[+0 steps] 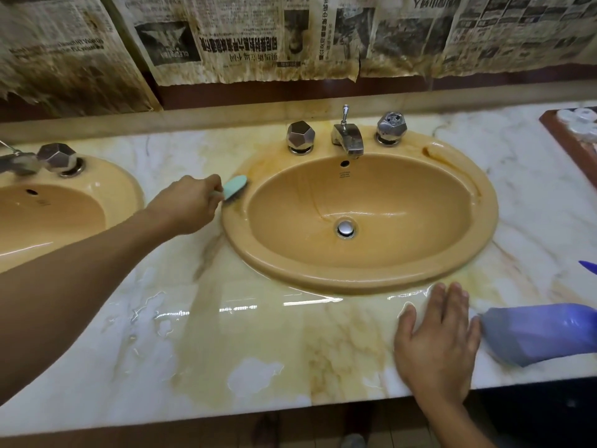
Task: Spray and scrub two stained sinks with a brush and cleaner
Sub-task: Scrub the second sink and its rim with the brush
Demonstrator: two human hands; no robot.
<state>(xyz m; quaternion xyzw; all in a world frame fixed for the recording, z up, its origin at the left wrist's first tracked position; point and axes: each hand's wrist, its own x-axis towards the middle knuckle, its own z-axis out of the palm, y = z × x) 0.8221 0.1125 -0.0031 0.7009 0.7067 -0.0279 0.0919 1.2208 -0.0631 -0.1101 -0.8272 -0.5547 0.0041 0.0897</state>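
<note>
Your brush sits at the left edge of the right sink, where the rim meets the counter; its long axis runs diagonally, handle low and left in your grip, pale green head pointing up and right toward the back of the basin; the dark bristles face down against the stained seam.

Count what lies around it: one brush; two tan sinks, the right one whole and the left sink cut by the frame; three faceted metal knobs in view, two flanking the one clear spout, and a third on the left sink; one drain plug at the bottom of the right basin; one purple bottle lying on its side on the counter at the right, narrow end toward you.

Your left hand has its fingers curled tight round the brush handle, back of the hand up; the forearm reaches in a long diagonal from the lower left. Your right hand lies palm down on the wet counter near its front edge; fingers straight and close together, thumb spread to the left, fingertips just short of the sink's front rim; the bottle's narrow end is just beside it.

Stained newspaper covers the wall behind.
</note>
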